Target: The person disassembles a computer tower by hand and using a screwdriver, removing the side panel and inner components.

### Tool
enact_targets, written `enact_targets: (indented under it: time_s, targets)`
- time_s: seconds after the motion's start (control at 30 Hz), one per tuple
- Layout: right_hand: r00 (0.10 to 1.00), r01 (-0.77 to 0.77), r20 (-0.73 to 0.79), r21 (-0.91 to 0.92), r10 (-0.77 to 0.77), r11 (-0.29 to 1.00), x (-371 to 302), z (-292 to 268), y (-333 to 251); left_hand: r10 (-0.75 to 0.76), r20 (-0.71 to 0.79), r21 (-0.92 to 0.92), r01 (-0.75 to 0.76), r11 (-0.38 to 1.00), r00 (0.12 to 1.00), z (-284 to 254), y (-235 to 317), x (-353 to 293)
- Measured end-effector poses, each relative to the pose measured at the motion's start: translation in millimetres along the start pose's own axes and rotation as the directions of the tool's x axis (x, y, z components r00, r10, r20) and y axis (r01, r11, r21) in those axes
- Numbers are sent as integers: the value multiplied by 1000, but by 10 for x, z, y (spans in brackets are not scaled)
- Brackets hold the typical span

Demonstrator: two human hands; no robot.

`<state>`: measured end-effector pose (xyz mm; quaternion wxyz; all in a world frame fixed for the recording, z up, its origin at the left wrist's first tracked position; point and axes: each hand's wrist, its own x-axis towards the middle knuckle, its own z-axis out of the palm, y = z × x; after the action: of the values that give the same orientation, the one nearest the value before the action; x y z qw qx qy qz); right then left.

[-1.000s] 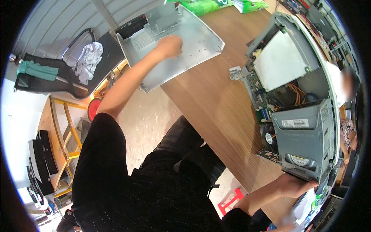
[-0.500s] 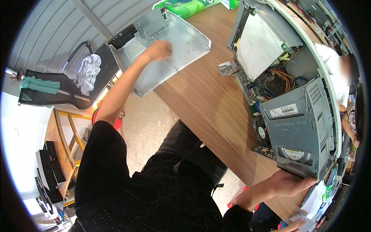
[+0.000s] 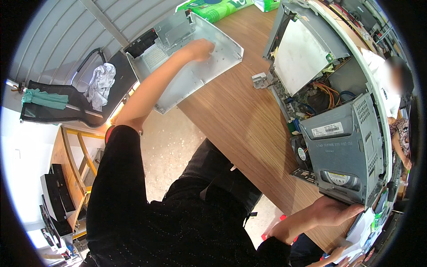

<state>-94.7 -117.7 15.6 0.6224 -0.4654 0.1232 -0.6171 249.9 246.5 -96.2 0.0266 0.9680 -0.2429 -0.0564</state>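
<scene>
An opened desktop computer case (image 3: 338, 147) stands on the wooden table, with its grey metal drive cage, loose wires (image 3: 327, 91) and circuit board exposed. My right hand (image 3: 331, 211) grips the near lower corner of this case, its thumb along the edge and the other fingers hidden beneath. At the table's far left lies a pale metal case cover (image 3: 178, 91), dotted with small dark specks. Low over its inner surface is my left hand (image 3: 202, 50), fingers curled together; whatever they may hold is too small or hidden to make out.
A small metal bracket (image 3: 259, 80) rests on the table (image 3: 235, 111) between cover and case. Green packages (image 3: 218, 10) lie at the back. Left of me stands a black chair (image 3: 62, 109) with cloths on it. Another person (image 3: 387, 80) is at the right, and another's hand shows lower right.
My left hand has moved right across the case cover, its fingers still curled. My right hand and the computer case have stayed in place.
</scene>
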Motion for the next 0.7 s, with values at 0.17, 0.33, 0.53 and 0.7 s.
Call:
enact_targets:
  time_s: [0.17,0.33,0.53,0.7]
  targets:
    - [1000,-13,24,-13,13,1000,-24,13,44,-48,-194,-47,39,998,980,80,-18,191]
    - [1000,22,22,-16,-22,1000,-17,-101,55,44,-237,-20,-50,999,971,219,-80,267]
    - [983,17,182,-236,27,972,3,-145,-21,39,-435,-100,-91,991,900,-175,457,-205]
    - [959,115,277,-223,-51,968,93,-147,59,32,-384,-573,-266,775,923,-590,1147,-757]
